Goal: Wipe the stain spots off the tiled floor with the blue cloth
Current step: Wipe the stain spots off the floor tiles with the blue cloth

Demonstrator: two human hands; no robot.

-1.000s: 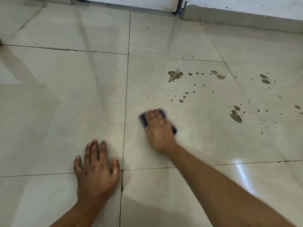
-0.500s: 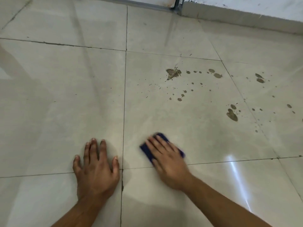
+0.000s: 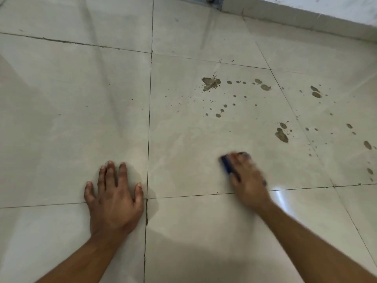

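My right hand (image 3: 247,178) presses a folded blue cloth (image 3: 226,164) flat on the beige tiled floor (image 3: 193,144); the hand is motion-blurred and only the cloth's left edge shows. Brown stain spots lie beyond it: a large splat (image 3: 210,83), a cluster of small drops (image 3: 219,113), a blotch (image 3: 282,135) to the upper right of the cloth, and more drops (image 3: 315,92) on the neighbouring tile. My left hand (image 3: 114,195) rests flat with spread fingers on the tile to the left, holding nothing.
A white wall base (image 3: 306,19) runs along the far right, with a door frame bottom (image 3: 216,2) at the top. Dark grout lines (image 3: 150,119) cross the floor. A bright light glare (image 3: 280,198) sits right of my right wrist.
My right hand slid the cloth back toward me, then swept it to the right along the tile. My left hand stayed planted. The view shifted slightly.
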